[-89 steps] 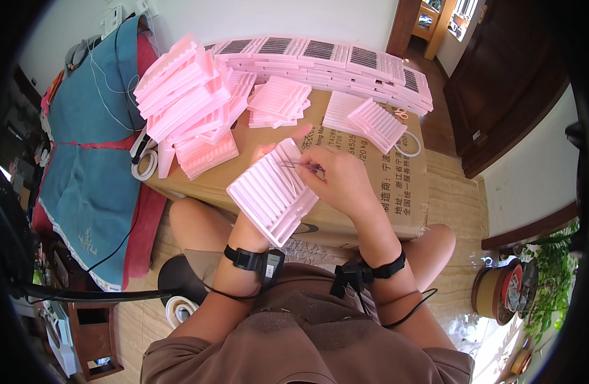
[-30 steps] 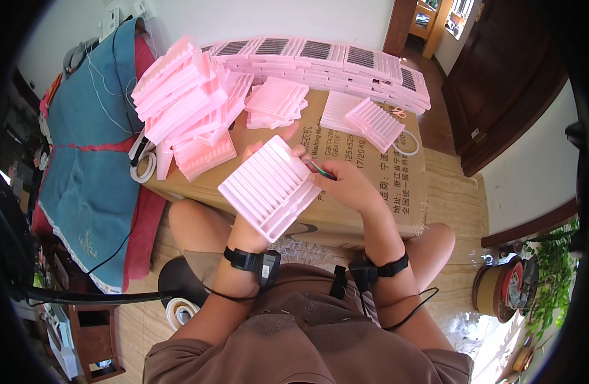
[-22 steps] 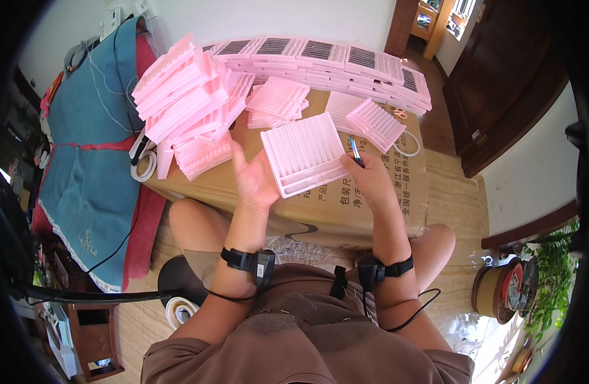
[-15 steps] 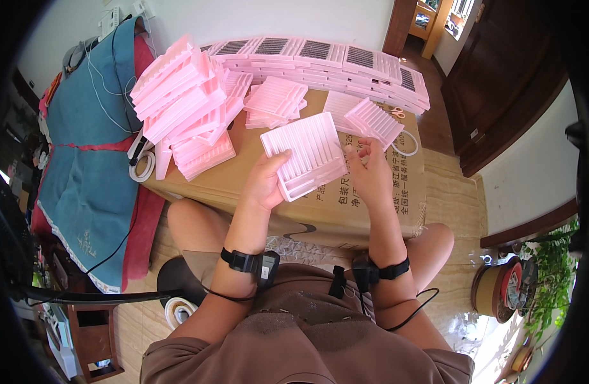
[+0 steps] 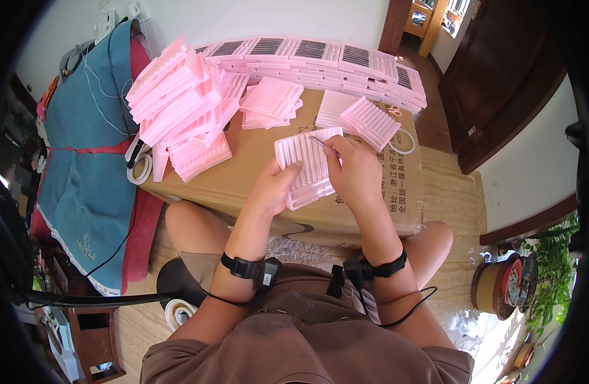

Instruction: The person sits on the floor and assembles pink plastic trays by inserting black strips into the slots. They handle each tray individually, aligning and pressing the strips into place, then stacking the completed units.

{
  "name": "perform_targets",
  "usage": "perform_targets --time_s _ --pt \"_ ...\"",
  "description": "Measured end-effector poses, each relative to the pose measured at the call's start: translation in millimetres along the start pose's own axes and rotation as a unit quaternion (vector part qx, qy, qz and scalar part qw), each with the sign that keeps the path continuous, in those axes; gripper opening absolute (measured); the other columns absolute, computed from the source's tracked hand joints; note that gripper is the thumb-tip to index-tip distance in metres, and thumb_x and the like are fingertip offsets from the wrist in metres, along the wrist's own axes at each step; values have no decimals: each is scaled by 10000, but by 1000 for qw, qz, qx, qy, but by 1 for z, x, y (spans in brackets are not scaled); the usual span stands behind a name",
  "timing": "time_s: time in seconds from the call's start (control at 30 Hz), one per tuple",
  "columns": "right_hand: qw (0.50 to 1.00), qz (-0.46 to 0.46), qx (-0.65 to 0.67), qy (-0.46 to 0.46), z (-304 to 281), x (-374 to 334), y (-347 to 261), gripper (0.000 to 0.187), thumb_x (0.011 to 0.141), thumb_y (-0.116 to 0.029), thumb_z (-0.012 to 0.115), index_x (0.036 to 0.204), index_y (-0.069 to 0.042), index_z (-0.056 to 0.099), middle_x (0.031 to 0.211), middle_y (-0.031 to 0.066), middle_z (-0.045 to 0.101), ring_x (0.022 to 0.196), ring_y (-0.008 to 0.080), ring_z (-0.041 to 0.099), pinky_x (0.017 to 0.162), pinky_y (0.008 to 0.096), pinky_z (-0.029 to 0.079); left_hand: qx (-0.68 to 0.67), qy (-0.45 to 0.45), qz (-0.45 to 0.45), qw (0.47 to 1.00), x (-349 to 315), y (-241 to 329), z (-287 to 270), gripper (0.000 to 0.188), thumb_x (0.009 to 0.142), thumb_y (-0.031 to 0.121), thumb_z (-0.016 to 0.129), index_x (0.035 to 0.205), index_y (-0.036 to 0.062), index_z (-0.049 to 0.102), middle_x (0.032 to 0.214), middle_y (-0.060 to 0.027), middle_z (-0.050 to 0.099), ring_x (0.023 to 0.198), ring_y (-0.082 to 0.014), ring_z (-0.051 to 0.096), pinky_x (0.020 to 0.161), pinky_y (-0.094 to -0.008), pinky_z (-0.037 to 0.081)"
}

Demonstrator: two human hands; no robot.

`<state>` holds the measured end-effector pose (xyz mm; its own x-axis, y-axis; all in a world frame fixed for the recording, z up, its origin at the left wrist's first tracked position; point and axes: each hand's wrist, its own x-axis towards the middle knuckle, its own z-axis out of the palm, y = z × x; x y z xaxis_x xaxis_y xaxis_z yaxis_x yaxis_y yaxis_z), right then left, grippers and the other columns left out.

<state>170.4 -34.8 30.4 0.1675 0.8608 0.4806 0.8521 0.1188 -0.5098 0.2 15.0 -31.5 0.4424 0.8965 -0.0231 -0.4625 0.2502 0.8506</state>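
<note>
My left hand [image 5: 276, 185] grips a pink ridged tray [image 5: 299, 163] by its left side, thumb on top. The tray is tilted above the cardboard box, its long grooves facing up. Over the tray's upper right part, my right hand [image 5: 357, 168] pinches a slim dark pointed tool [image 5: 322, 141], perhaps tweezers. Its tip reaches the grooves near the far edge. Whether anything small sits at that tip is too fine to tell.
A large cardboard box [image 5: 256, 147] serves as the work surface. Pink trays lie in a tall leaning pile [image 5: 179, 96], a small stack [image 5: 272, 99] and a pair at right [image 5: 371, 121]. Dark-filled trays [image 5: 313, 50] line the back. Scissors [image 5: 394, 111] and a white ring [image 5: 404, 142] lie at right.
My right hand has moved left from beside the tray to over its grooves, bringing the slim tool onto it. The tray has shifted slightly nearer and turned.
</note>
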Motion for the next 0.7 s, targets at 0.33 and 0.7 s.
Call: perform_targets --time_s 0.33,0.7 --pt "1000 -1 15 -16 0 -8 0 81 948 -193 669 968 -125 709 743 108 703 676 335 684 603 446 510 -25 -20 2 999 2 3 -1 322 1015 33 562 1334 -9 568 1231 -119 683 1060 -225 706 922 -389 595" --pt "1000 -18 9 14 4 -3 -7 109 945 -199 642 915 -96 663 803 122 694 704 363 688 611 477 536 -32 -26 -1 999 1 -2 0 304 1027 60 548 1319 -11 594 1213 -119 697 1054 -218 710 926 -370 589"
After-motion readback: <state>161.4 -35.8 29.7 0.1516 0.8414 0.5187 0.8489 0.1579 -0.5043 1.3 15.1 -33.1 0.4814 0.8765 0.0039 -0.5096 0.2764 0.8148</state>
